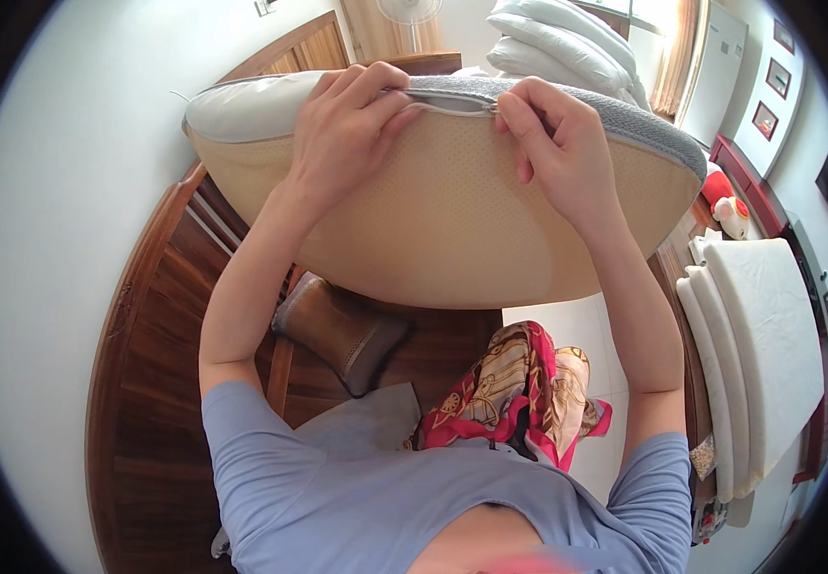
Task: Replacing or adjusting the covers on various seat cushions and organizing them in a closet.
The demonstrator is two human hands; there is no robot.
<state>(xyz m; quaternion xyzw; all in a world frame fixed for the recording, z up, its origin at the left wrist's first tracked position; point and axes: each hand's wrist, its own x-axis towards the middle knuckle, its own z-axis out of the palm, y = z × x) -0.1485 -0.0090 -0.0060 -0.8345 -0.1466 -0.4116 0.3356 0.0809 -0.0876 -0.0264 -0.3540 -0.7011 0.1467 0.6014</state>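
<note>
Before me stands a large cushion [428, 215] with a beige dotted underside and a grey woven cover edge [643, 133]. A zipper [457, 109] runs along its top edge and gapes between my hands, showing a pale inside. My left hand [356, 118] grips the cover edge left of the gap, its fingers curled over the top. At the right end of the gap, my right hand [557, 136] pinches the cover by the zipper slider [490, 109]; the fingertips partly hide it. A smooth whitish section [249, 111] covers the cushion's left end.
A wooden bench [162, 359] curves along the left wall, with a brown-grey cushion [342, 323] on it. A patterned scarf-like cloth [507, 387] covers my lap. White foam pads [765, 359] stand at right near a plush toy [729, 204]. White pillows [564, 43] are stacked behind.
</note>
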